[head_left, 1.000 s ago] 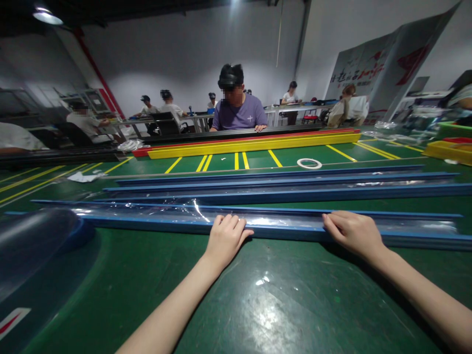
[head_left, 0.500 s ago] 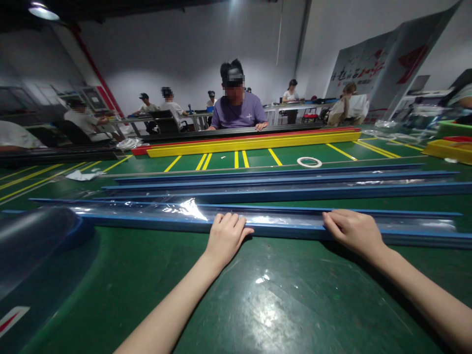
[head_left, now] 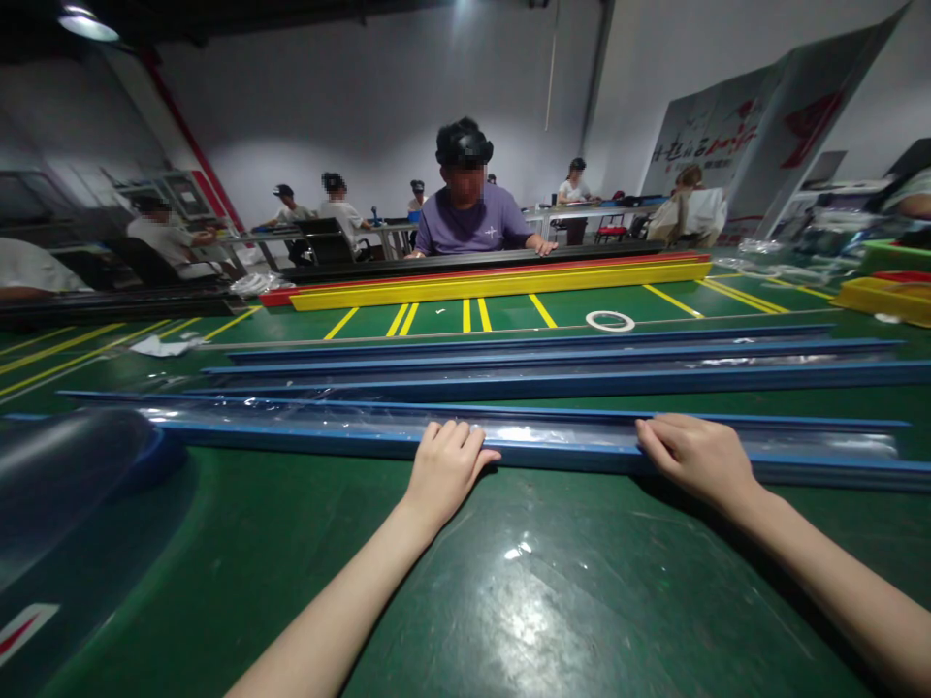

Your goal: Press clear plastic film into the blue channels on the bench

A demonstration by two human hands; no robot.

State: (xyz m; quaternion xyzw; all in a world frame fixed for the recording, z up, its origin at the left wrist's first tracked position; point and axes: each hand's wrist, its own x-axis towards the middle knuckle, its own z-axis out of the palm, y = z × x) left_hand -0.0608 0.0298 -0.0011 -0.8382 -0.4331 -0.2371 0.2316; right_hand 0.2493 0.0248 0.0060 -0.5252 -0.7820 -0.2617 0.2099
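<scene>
A long blue channel strip (head_left: pixel 563 458) lies across the green table in front of me, with clear glossy film (head_left: pixel 542 431) along its inside. My left hand (head_left: pixel 445 473) is curled over the strip's near wall, fingers bent into the channel and thumb along the outside. Farther right, my right hand (head_left: pixel 699 458) is closed at the same near wall, knuckles over the edge. Its fingertips are mostly hidden, so whether film is pinched there too does not show. Just behind lie more blue strips (head_left: pixel 618 380), roughly parallel.
A dark-blue curved object with a transparent top (head_left: pixel 69 494) occupies the left front. A white tape ring (head_left: pixel 609 321), yellow and red strips (head_left: pixel 501 281) and a yellow bin (head_left: pixel 883 296) lie farther back. Across the table sits a person in purple (head_left: pixel 472 218).
Both my hands stay in place on the strip. The bright glare on the film left of my left hand has faded. The person opposite has moved one hand toward the right.
</scene>
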